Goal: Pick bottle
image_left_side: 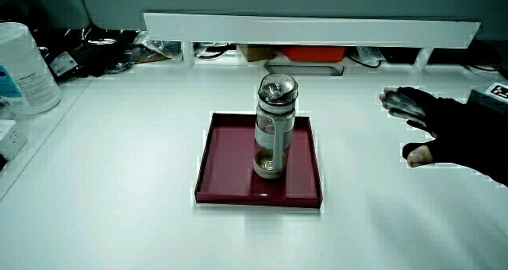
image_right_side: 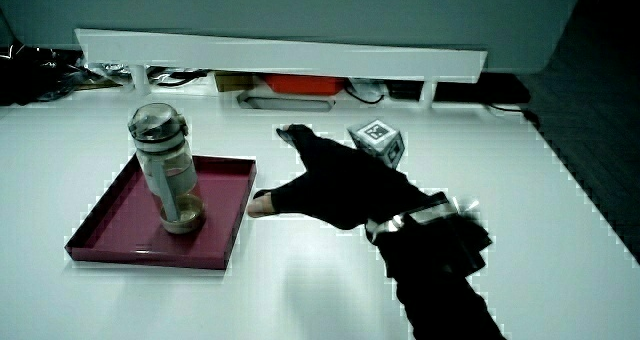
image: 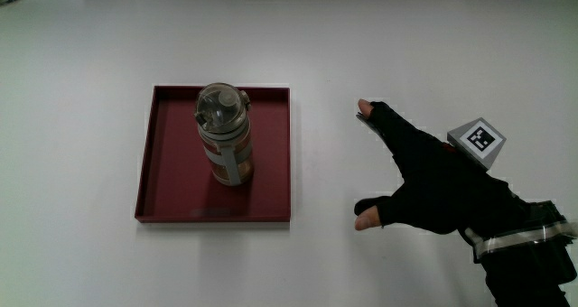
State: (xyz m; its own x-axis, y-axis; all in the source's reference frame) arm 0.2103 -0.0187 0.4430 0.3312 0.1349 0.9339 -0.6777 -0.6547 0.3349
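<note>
The bottle [image: 224, 134] looked like clear, glossy plastic with a shiny lid, though glass could not be ruled out. The dark red tray [image: 172, 162] was smooth with a slight sheen. The hand [image: 433, 185] wore matt black cloth. The white table [image: 90, 54] was smooth and matt.

Hand [image: 433, 182] in black glove, fingers [image: 372, 110] spread wide, thumb apart from forefinger, holding nothing. Palm faces down, low over table [image: 81, 63], beside tray [image: 271, 162], apart from it. Patterned cube [image: 477, 141] on hand's back. Forearm [image_right_side: 440, 270] runs back toward person.
</note>
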